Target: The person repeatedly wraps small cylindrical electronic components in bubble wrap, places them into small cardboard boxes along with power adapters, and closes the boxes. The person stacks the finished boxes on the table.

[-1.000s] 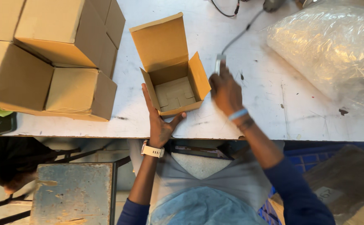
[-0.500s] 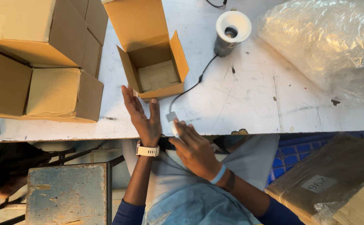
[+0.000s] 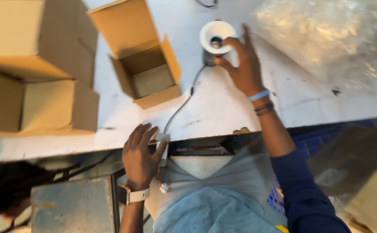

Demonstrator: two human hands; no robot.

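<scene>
The right hand (image 3: 242, 69) reaches out over the table (image 3: 223, 103), its fingers curled round the lamp (image 3: 216, 36), thumb and fingertips gripping the dark body just below the white rim. The left hand (image 3: 140, 155) is at the near table edge, thumb pinching the small white block (image 3: 162, 144) at the other end of the lamp's cable (image 3: 184, 101); its fingers lie flat and spread on the tabletop.

Largest on the table is the stack of shut cardboard boxes (image 3: 33, 69) at the left. At the far right lies a big crumpled clear plastic bag (image 3: 326, 43), well apart from the boxes. Between them stands an open box (image 3: 147, 75), flaps up, empty as far as can be seen, just left of the lamp and not touching it. The lamp sits mouth-up, between the open box and the bag. The cable runs from the lamp past the open box's corner, down to the block at the edge. Short red wires with a white plug (image 3: 164, 187) hang below the block.
</scene>
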